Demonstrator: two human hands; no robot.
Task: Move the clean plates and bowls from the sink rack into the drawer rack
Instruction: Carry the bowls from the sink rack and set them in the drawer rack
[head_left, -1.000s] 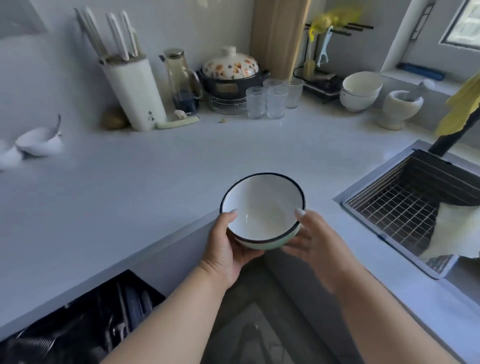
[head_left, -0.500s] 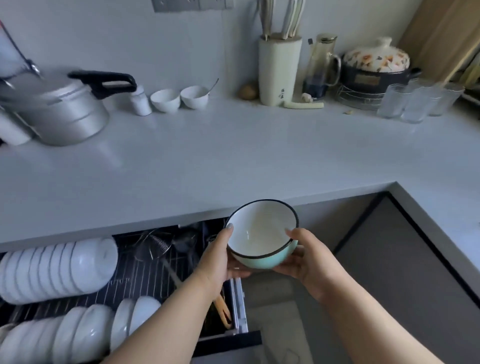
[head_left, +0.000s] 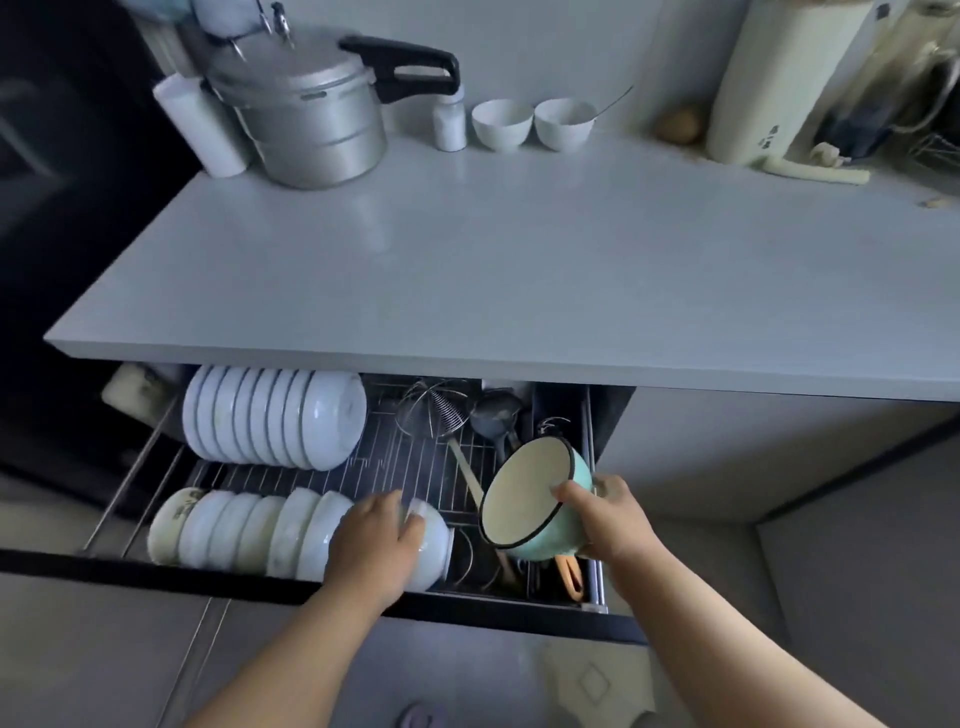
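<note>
A home kitchen is shown: a pressure cooker (head_left: 306, 111) and two small white bowls (head_left: 532, 123) are stood along the table's (head_left: 519, 270) far edge, and under its near edge a pulled-out drawer rack (head_left: 415, 467) is filled with rows of bowls (head_left: 270, 415).

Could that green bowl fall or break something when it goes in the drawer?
Maybe. The right hand alone grips the tilted green bowl by its rim, so it could slip. It hangs over the utensils, not a free rack slot. The left hand rests on the front row of white bowls, which stand on edge; a knock might chip them.
</note>
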